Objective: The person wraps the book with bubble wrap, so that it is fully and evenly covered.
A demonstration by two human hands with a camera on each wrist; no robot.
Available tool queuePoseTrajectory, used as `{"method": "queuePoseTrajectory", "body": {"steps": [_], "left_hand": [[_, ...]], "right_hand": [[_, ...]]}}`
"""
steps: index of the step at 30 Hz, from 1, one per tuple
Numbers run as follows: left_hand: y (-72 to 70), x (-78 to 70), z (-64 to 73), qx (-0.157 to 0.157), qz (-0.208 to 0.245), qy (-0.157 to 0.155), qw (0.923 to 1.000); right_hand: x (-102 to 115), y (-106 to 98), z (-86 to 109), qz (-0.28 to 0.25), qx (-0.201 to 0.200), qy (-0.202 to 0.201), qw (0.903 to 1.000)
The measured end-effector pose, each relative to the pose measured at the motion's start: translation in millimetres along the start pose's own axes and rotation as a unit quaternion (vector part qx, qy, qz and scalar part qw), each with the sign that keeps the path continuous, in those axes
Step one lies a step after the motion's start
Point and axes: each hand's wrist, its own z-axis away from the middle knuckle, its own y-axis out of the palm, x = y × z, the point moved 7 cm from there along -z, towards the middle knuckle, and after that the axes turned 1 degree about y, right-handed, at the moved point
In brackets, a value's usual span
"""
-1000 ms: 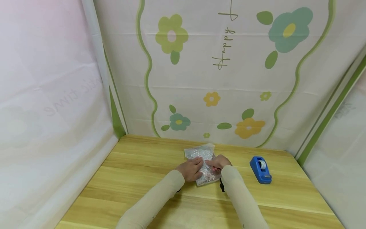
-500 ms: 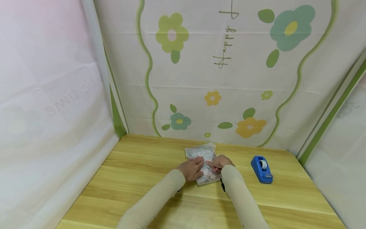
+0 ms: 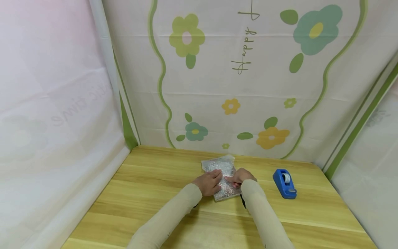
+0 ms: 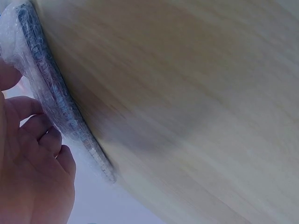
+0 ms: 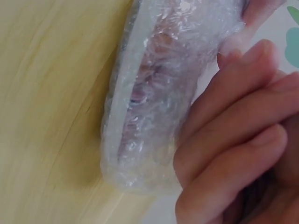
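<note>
A flat rectangular package in clear bubble wrap (image 3: 226,193) lies on the wooden table, slightly angled. My left hand (image 3: 208,183) rests on its left side with the fingers laid over the wrap. From the right, my right hand (image 3: 242,176) presses on the package's middle with an extended digit, its other fingers curled toward the palm. In the right wrist view those curled fingers (image 5: 229,130) sit right at the wrapped surface (image 5: 149,116), and nothing shows in them. The left wrist view shows the package's thin dark edge (image 4: 65,100) beside the left hand's fingers.
A blue tape dispenser (image 3: 284,185) with a roll of tape stands on the table (image 3: 155,204) to the right of the package. Flowered white cloth (image 3: 205,83) hangs behind the table's far edge, and pale cloth walls (image 3: 62,138) close off both sides.
Hands and package stay nearly in place. The right hand's pressing digit has shifted very slightly right; the whole view has also drifted a little.
</note>
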Motion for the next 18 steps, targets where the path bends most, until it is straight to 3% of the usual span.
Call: {"method": "queuePoseTrajectory", "body": {"steps": [9,18], "left_hand": [[-4.6,-2.1,5.3,0.013,0.007,-0.012,0.9998],[-3.1,-3.7,1.7,0.02,-0.005,-0.012,0.9997]], "right_hand": [[-7.8,-2.0,5.6,0.034,-0.037,-0.012,0.9987],[-19.1,-4.7,9.1,0.086,-0.068,-0.012,0.9939]]}}
